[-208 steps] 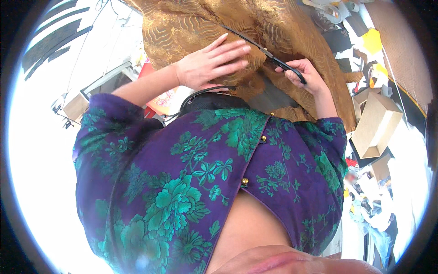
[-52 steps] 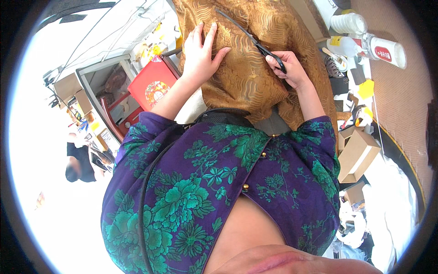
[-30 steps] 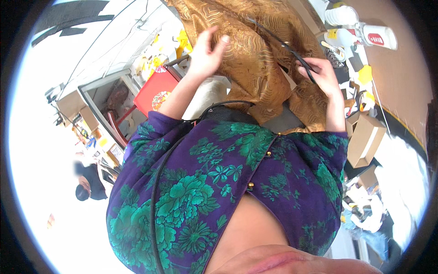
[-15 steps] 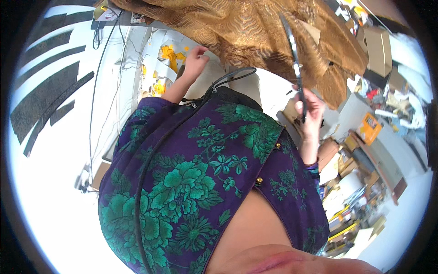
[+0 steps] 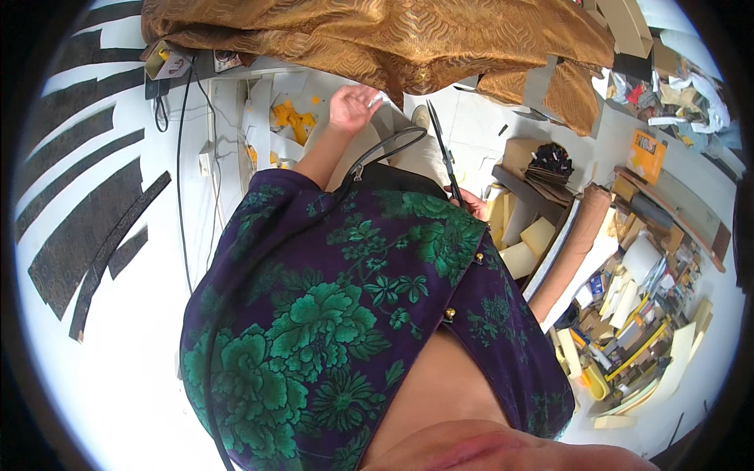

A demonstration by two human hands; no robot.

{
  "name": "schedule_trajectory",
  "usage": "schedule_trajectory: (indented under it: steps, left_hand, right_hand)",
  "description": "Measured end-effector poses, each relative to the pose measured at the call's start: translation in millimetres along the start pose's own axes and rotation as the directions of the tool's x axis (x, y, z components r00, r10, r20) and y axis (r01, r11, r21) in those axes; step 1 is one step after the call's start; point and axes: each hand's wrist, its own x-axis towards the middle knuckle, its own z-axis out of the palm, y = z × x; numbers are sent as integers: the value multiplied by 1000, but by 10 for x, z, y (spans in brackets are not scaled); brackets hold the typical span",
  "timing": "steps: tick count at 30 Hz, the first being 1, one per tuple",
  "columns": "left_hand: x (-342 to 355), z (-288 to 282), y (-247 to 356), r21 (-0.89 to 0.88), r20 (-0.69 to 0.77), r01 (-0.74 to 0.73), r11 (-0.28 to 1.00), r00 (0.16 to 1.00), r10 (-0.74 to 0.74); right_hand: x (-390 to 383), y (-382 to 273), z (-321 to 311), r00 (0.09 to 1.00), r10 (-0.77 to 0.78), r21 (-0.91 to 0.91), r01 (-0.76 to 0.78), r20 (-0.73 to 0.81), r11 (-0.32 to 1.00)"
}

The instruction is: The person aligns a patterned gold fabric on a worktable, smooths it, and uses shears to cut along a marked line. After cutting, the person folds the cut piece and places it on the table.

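This side of the brown cloth (image 5: 377, 43), the right hand (image 5: 473, 205) grasps black scissors (image 5: 450, 163). Near its edge, the left hand (image 5: 353, 108) half-curls; I cannot tell its hold

At the right, a brown roll (image 5: 571, 247) lies near an orange package (image 5: 646, 157); dark patterned strips (image 5: 85, 242) spread across a white surface (image 5: 133, 337) at far left.

The purple top (image 5: 357, 294) bears green flowers (image 5: 314, 322), gold buttons (image 5: 449, 314)
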Motion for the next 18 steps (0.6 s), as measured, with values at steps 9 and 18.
schedule_trajectory:
  steps: [9, 18]
  left_hand:
    - [-530, 882, -36, 22, 75, -23, 999, 997, 22]
    - [-1164, 1161, -157, -8, 179, -87, 996, 980, 86]
  right_hand:
    - [97, -128, 115, 992, 25, -133, -42, -128, 990]
    - [-58, -700, 145, 995, 101, -236, -101, -13, 966]
